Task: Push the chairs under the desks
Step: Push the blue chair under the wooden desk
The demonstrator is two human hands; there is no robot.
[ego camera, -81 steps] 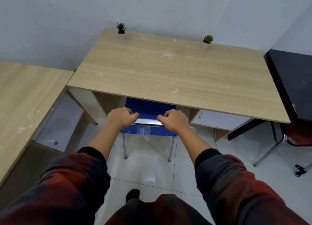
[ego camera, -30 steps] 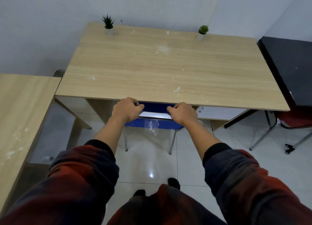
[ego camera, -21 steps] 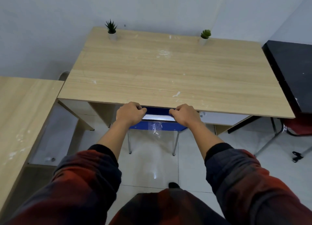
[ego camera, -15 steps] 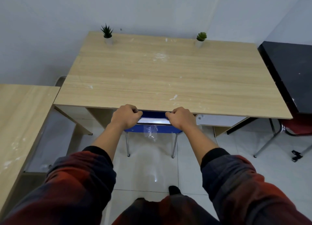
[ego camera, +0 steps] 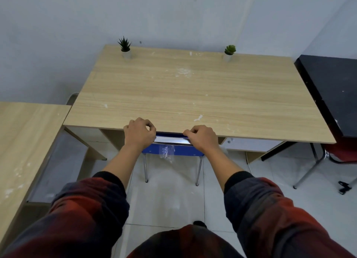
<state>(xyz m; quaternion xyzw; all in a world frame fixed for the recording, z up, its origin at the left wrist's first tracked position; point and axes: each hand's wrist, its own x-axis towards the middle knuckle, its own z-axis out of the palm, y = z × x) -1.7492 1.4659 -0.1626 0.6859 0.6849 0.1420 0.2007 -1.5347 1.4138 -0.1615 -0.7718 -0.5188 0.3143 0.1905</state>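
Note:
A blue chair (ego camera: 185, 151) with chrome legs stands mostly under the light wooden desk (ego camera: 193, 95). Only its backrest and two rear legs show below the desk's front edge. My left hand (ego camera: 139, 134) grips the left end of the chair's shiny top rail. My right hand (ego camera: 202, 138) grips the right end. Both sets of knuckles are right at the desk's front edge. A scrap of clear plastic hangs from the backrest.
Two small potted plants (ego camera: 124, 47) (ego camera: 229, 52) stand at the desk's back edge. Another wooden desk (ego camera: 25, 141) is at the left, a black table (ego camera: 332, 87) at the right with a red chair (ego camera: 342, 153) partly beneath it. The floor is white tile.
The blue chair has slid farther under the desk with both hands on its top rail. My hands have reached the desk's front edge.

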